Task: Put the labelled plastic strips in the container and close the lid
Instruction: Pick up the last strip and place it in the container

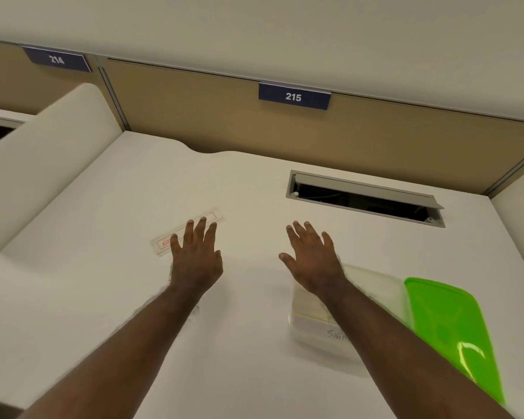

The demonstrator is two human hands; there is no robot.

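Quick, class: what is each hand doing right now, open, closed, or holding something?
Left hand: open, fingers spread over the labelled strip, not gripping it.
Right hand: open, holding nothing.

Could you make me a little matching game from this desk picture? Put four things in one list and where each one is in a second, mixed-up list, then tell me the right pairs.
Things:
1. plastic strip
2. green lid
3. clear container
4. sign 215

Places:
A. on the partition wall behind the desk
B. flat on the desk, partly under the left hand
C. leaning at the container's right side, not closed on it
D. on the desk, beneath the right forearm

Pairs: 1-B, 2-C, 3-D, 4-A
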